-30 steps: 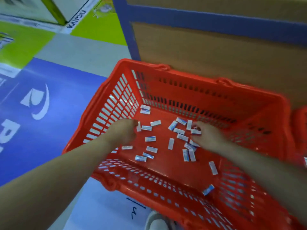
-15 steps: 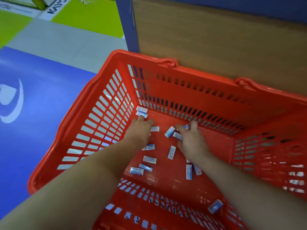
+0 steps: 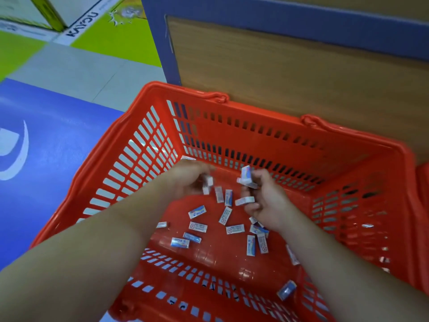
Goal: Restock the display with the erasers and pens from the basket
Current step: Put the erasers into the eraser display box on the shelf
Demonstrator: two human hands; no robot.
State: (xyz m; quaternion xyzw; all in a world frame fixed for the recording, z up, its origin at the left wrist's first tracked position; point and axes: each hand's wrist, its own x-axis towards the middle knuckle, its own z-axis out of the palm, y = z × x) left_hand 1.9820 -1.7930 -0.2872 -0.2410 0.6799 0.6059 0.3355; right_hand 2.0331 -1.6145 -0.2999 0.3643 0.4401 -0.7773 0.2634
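Note:
A red plastic basket point(image 3: 148, 145) sits on the floor below me. Several small white-and-blue wrapped erasers point(image 3: 197, 227) lie scattered on its bottom. My left hand point(image 3: 185, 177) is inside the basket near the far wall, fingers curled around a few erasers; it is blurred. My right hand point(image 3: 267, 201) is beside it, closed on several erasers, one sticking up above the fingers. One eraser point(image 3: 286, 290) lies apart near the front right corner. No pens are visible.
A wooden panel with a blue frame point(image 3: 290, 73), the base of the display unit, stands right behind the basket. Grey, green and blue floor graphics point(image 3: 46, 145) lie to the left. A second red basket edge point(image 3: 423, 180) shows at far right.
Both hands have closed and lifted slightly with erasers in them; earlier they lay flat, reaching among the erasers. The view has tilted up a little.

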